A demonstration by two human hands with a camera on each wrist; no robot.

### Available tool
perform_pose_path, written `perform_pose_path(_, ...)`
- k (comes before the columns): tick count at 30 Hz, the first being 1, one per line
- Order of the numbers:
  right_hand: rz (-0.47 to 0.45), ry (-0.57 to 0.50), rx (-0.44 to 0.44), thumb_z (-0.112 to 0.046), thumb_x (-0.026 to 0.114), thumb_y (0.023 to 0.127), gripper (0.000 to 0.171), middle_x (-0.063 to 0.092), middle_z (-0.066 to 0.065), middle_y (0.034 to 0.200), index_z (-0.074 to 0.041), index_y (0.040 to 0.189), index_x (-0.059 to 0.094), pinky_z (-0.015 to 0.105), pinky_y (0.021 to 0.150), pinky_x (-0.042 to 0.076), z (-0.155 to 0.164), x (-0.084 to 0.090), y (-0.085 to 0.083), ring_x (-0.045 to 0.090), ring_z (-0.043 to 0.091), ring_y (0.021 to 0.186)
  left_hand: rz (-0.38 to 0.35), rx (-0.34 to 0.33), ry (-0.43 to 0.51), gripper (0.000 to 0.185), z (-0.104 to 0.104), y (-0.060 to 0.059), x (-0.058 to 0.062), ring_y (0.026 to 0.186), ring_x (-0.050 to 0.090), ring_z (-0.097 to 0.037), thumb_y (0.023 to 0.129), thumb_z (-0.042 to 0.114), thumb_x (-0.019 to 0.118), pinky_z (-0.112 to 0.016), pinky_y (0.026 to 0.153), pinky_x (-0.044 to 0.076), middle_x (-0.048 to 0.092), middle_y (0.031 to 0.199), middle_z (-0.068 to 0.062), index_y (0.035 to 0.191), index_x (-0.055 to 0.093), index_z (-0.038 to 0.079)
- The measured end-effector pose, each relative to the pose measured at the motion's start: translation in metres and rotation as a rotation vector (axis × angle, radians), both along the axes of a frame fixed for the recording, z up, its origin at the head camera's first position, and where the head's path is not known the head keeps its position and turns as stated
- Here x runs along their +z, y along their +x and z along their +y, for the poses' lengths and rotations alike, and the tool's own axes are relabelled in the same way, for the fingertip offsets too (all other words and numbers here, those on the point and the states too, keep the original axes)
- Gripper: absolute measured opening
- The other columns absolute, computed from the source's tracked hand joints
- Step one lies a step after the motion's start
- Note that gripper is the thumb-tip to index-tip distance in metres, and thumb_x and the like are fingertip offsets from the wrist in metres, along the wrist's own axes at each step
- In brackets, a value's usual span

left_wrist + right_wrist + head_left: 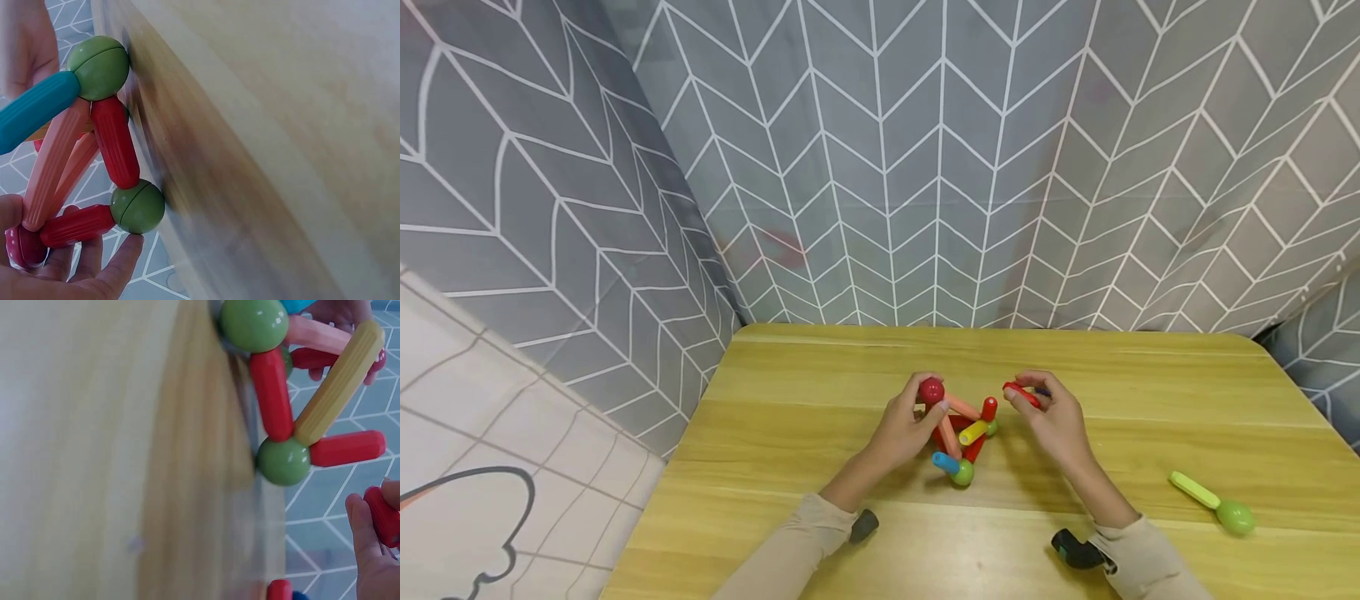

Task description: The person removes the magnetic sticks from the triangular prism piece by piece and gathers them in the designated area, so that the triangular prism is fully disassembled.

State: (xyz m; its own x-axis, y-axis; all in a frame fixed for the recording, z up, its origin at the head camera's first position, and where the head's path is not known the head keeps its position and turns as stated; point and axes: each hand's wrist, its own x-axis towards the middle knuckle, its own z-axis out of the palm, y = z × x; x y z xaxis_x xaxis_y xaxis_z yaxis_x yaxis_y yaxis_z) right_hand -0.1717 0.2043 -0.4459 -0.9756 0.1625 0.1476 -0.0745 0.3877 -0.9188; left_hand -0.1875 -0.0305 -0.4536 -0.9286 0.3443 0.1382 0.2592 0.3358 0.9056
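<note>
My left hand (901, 425) holds the dark red ball (932, 390) at one corner of a frame of rods and balls. Pink rods (950, 435) and red rods (117, 144) link that ball to green balls (962, 473). A blue rod (946, 462), a yellow rod (973, 432) and an upward red rod (989, 408) stick out from the green balls. To the right of the frame, apart from it, my right hand (1057, 421) pinches a loose short red rod (382, 515) between thumb and fingers.
A lime rod joined to a green ball (1235, 517) lies at the table's right. Beyond my right hand, a dark blue piece (1042, 392) is partly hidden. A grey patterned curtain (910, 167) hangs behind the wooden table (775, 375). Black wrist devices (1077, 550) sit at the sleeves.
</note>
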Motion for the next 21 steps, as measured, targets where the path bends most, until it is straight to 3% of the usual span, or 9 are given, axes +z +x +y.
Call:
perform_pose_path(9, -0.048, -0.067, -0.021, -0.016, 0.074, 0.091, 0.026, 0.070, -0.004, 0.093, 0.001, 0.109, 0.068, 0.015, 0.074, 0.056, 0.012, -0.015, 0.005, 0.065, -0.005, 0.081, -0.009, 0.005, -0.005, 0.039, -0.001, 0.000, -0.001, 0.119, 0.059, -0.024, 0.102, 0.022, 0.060, -0.041, 0.097, 0.057, 0.064, 0.129, -0.007, 0.138, 0.047, 0.017)
perform_pose_path(13, -0.059, 0.013, -0.012, -0.018, 0.072, 0.094, 0.022, 0.074, 0.008, 0.102, -0.002, 0.109, 0.071, 0.011, 0.074, 0.053, 0.016, -0.019, 0.008, 0.064, -0.006, 0.083, -0.010, 0.000, -0.006, 0.040, -0.001, 0.000, -0.001, 0.119, 0.059, -0.024, 0.102, 0.023, 0.060, -0.040, 0.096, 0.057, 0.064, 0.129, -0.007, 0.139, 0.047, 0.014)
perform_pose_path(17, -0.089, -0.016, 0.033, -0.013, 0.062, 0.100, 0.025, 0.068, 0.025, 0.121, 0.003, 0.118, 0.067, 0.011, 0.080, 0.055, 0.019, -0.021, 0.010, 0.065, -0.010, 0.091, -0.011, -0.007, -0.004, 0.042, -0.001, 0.000, 0.000, 0.119, 0.059, -0.025, 0.102, 0.023, 0.059, -0.041, 0.097, 0.057, 0.063, 0.129, -0.008, 0.140, 0.046, 0.011)
perform_pose_path(21, -0.111, -0.033, 0.058, -0.009, 0.056, 0.102, 0.029, 0.060, 0.028, 0.133, 0.006, 0.126, 0.062, 0.011, 0.082, 0.055, 0.024, -0.022, 0.012, 0.062, -0.012, 0.095, -0.009, -0.012, -0.002, 0.042, -0.001, -0.001, 0.000, 0.119, 0.059, -0.025, 0.102, 0.022, 0.059, -0.041, 0.097, 0.057, 0.063, 0.129, -0.008, 0.140, 0.046, 0.010)
